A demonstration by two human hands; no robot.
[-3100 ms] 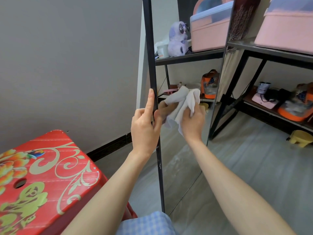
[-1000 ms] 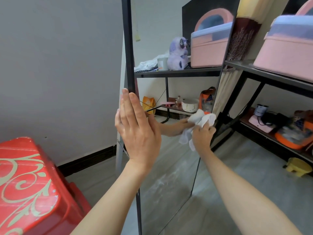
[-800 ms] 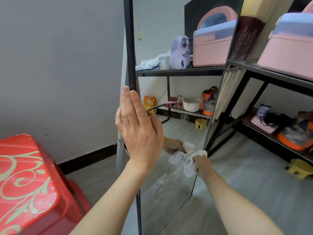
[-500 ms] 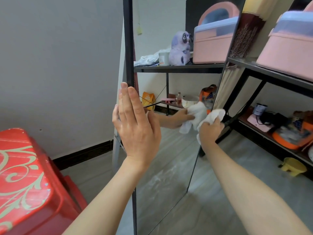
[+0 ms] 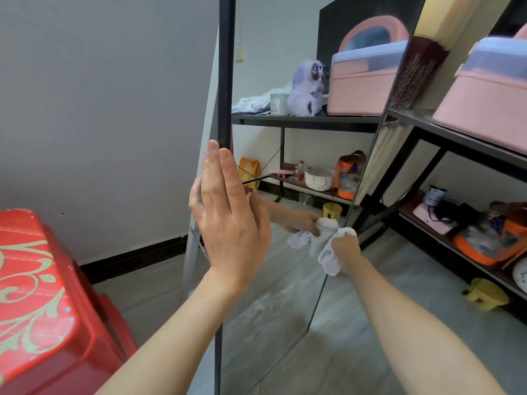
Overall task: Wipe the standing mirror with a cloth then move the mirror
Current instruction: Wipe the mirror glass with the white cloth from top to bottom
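Observation:
The tall standing mirror (image 5: 273, 303) with a thin black frame stands upright in front of me, its glass reflecting the shelves and my arm. My left hand (image 5: 228, 220) lies flat, fingers straight, against the mirror's left frame edge at mid height. My right hand (image 5: 343, 248) grips a crumpled white cloth (image 5: 328, 252) and presses it on the glass near the right edge, at about the same height. A dusty smear shows lower on the glass.
A red plastic stool (image 5: 37, 309) with floral print stands at my lower left beside the grey wall. A black metal shelf rack (image 5: 462, 138) with pink boxes and small appliances is on the right. A yellow cup (image 5: 489, 293) sits on the grey floor.
My right hand has swept the cloth down the glass, up to the right edge, then down again to mid height. The left hand has stayed flat on the frame.

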